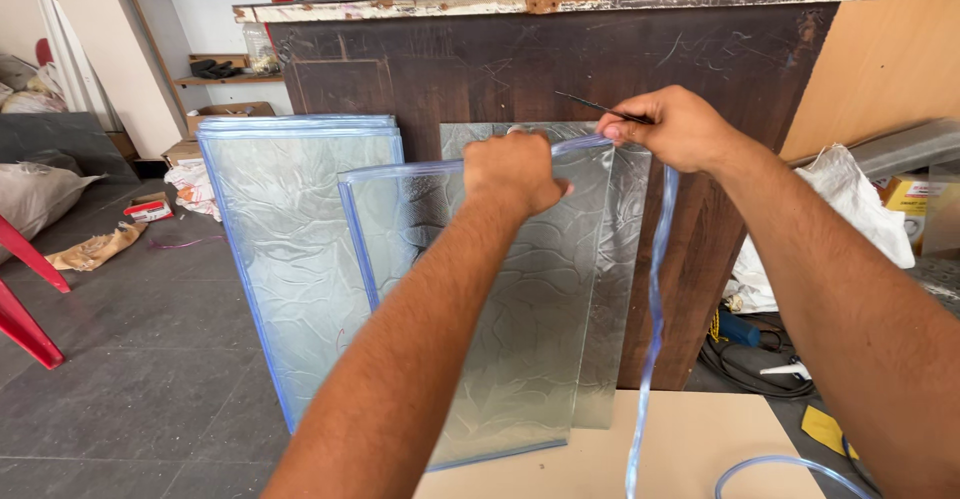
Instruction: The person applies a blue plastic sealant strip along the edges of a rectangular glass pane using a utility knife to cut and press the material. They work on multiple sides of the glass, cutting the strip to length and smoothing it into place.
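Those glass panes (520, 289) have a crackly vein texture with clear bluish edging strip (655, 289), against a dark brown wooden counter (520, 59) and grey floor (140, 359).

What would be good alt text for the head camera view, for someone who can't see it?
Two bare hands work at the top edge of an upright textured glass pane: the left hand grips the edge, while the right hand pinches a clear blue edging strip and a thin dark tool. More panes lean against a dark wooden counter.

Red chair legs (25, 304), coiled black cable (755, 359)
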